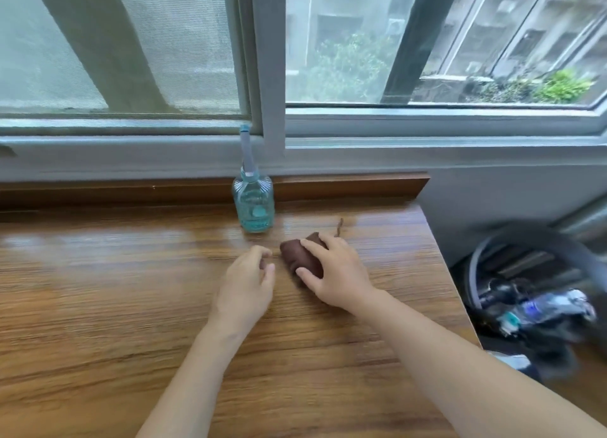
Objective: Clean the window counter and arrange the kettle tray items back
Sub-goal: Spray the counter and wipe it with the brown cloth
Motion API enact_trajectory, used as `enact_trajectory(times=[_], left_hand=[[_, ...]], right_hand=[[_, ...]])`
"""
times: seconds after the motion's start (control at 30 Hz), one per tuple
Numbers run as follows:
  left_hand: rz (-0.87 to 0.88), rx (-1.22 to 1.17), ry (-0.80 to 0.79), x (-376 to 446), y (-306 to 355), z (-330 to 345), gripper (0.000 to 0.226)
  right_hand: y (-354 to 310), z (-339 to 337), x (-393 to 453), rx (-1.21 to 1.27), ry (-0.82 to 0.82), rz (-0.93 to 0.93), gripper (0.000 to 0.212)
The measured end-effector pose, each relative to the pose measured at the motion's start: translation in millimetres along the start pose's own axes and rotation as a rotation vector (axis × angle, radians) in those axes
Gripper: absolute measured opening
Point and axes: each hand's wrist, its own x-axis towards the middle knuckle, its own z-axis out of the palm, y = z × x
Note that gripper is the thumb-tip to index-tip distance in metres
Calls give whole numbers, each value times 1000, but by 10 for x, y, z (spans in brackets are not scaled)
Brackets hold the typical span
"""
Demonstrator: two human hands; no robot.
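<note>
Here, the clear glass bottle of blue-green liquid (253, 204) stood upright at the far edge of the wood-grain window counter (98, 306), just in front of the dark wooden back lip (345, 186) and below the grey window frame (272, 76). It carried a pale label with a teal spot, but the writing was too blurred to read, and no brand could be made out. A long grey-blue nozzle cap rose from its neck.

Near the bottle, slightly to its right, lay the folded dark brown cleaning cloth (300, 257). The right hand (335, 273) rested on top of it, fingers bent over the far and right side of the fold and the thumb pressed against its near edge, so the cloth was gripped between them; its left end stuck out beyond the fingers. A thin brown strand lay on the counter just beyond the cloth.

The left hand (248, 280) hovered just left of the cloth, apart from it, fingers loosely curled and holding nothing.

Off the counter's right end, lower down, sat a blurred dark bin (525, 273) with a crumpled plastic bottle (542, 309) inside.
</note>
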Motion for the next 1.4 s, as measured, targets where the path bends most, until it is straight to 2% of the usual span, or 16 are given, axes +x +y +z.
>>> enact_trajectory(times=[0.13,0.27,0.37,0.57,0.67,0.77,0.83,0.93,1.07,1.27,1.4], left_hand=[[113,44,-227,247,288,300,49],[123,77,-348,310,490,488,46],[109,66,-305,266,581,585,24],[231,-60,-222,182,642,731,28],[398,-75,-218,153,711,750,28],[590,16,-138,101,759,762,31],[657,55,-88,50,772,770,32],[657,60,-35,-44,795,784,33],[574,69,-31,-141,815,825,39],[548,161,-101,-198,724,775,50],[446,183,-163,-234,651,816,36]], right_hand=[[308,-172,-111,91,-58,-78,58],[541,-276,-229,119,-65,-79,56],[698,-312,-346,136,-56,-61,58],[850,-541,-471,340,-138,15,73],[905,-722,-436,358,-120,-10,80],[986,-836,-445,244,-96,-152,63],[1040,-850,-504,232,-40,-195,49],[1111,-806,-629,239,69,-202,36],[1137,-703,-747,242,226,-259,19],[1227,-639,-885,126,465,-401,19],[1248,-636,-1032,163,491,-386,16]])
